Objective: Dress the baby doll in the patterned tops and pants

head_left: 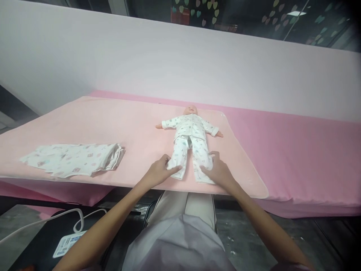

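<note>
A baby doll [191, 110] lies on its back with its arms stretched out to the sides and its head away from me. It wears a white printed long-sleeved top [191, 125] and matching trousers [200, 154]. My left hand [159, 171] grips the lower trouser leg on the left side, its thumb lying across the cloth. At the other leg, my right hand [221, 172] holds the cloth with the thumb on top and the fingers at the outer edge. Both feet are hidden inside the trouser legs.
A folded white printed cloth [76, 160] lies left on the peach mat [135, 124]. The mat covers part of a pink sheet [296, 158]. Behind rises a white wall [180, 64]. A white cable [80, 216] and a white power strip [66, 242] are below left.
</note>
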The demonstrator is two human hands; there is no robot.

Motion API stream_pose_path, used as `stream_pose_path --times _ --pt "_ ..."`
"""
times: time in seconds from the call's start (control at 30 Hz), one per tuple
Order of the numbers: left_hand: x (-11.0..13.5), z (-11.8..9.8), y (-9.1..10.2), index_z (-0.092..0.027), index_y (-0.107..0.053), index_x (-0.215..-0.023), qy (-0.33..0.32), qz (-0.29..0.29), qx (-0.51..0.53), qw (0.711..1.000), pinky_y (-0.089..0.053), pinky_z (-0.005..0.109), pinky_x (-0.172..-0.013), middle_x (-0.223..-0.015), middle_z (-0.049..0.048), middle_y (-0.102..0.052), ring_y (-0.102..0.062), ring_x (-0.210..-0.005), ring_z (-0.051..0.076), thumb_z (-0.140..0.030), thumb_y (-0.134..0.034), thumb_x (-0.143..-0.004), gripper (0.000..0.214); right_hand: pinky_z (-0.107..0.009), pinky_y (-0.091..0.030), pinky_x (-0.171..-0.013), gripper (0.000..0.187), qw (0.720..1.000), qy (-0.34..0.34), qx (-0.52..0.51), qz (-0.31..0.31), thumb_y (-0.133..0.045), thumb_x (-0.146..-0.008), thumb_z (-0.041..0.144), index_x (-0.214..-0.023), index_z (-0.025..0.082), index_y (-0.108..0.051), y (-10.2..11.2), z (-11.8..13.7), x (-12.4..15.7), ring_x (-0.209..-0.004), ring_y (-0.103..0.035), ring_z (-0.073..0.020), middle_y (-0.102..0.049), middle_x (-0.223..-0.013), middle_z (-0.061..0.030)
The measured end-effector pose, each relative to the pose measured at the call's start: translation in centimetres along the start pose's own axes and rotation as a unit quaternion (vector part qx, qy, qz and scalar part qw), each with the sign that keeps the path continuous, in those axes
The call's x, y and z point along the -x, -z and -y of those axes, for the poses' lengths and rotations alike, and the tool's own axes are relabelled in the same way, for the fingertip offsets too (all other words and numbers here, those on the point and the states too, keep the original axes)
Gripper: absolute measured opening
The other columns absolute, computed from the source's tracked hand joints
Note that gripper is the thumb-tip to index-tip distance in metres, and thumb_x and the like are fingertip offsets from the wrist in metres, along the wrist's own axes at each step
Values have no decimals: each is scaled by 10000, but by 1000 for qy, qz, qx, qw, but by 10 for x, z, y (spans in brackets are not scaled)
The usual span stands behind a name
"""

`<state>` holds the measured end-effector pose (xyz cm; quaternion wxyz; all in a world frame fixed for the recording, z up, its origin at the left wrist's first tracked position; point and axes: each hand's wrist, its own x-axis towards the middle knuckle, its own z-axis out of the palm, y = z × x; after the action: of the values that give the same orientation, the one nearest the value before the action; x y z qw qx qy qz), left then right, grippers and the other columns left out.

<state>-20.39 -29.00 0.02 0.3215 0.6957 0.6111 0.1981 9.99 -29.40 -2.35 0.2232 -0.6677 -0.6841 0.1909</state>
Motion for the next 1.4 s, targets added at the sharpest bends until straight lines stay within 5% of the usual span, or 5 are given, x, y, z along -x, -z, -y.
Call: stream_pose_path --times 0.17,0.47,0.67,0.9,1.4 --pt "25 9 3 -278 -445 -810 -40 21 -49 998 -354 351 -677 -724 -1 -611 -620 -707 267 -593 -624 -946 387 -570 -507 -1041 522 977 136 81 -146 -727 -931 338 -1406 215 -549 1 21 10 -1299 -596 -446 -644 -1442 -207" --pt "27 21 15 -264 -568 -986 -59 2 -64 996 -466 391 -768 -993 63 -747 -709 -902 313 -644 -631 -981 386 -398 -518 -879 245 986 149 -20 -78 -679 -1040 452 -1115 228 -612 -27 99 -79 -1066 -687 -297 -745 -1134 -99" --pt "-34 14 14 -231 -615 -1234 -187 -141 -57 971 -529 473 -989 -1292 117 -688 -649 -1150 322 -483 -571 -1076 301 -329 -422 -745 127 991 113 -54 -54 -584 -1097 353 -1048 235 -578 -41 84 -107 -820 -661 -236 -665 -769 12" --pt "-97 0 -15 -215 -654 -1423 -306 -179 -128 926 -518 505 -1026 -1310 159 -600 -569 -1137 318 -341 -514 -1106 369 -443 -413 -955 182 974 153 76 -152 -585 -1092 296 -953 216 -671 -45 54 -83 -1107 -601 -316 -712 -1075 -107" --pt "-131 -24 -19 -284 -640 -1531 -257 -118 -182 942 -421 705 -1172 -1746 174 -316 -328 -1559 475 -422 -594 -1029 523 -474 -477 -977 278 951 144 143 -231 -669 -1000 282 -1241 168 -590 -31 52 -109 -1161 -534 -359 -635 -1227 -178"
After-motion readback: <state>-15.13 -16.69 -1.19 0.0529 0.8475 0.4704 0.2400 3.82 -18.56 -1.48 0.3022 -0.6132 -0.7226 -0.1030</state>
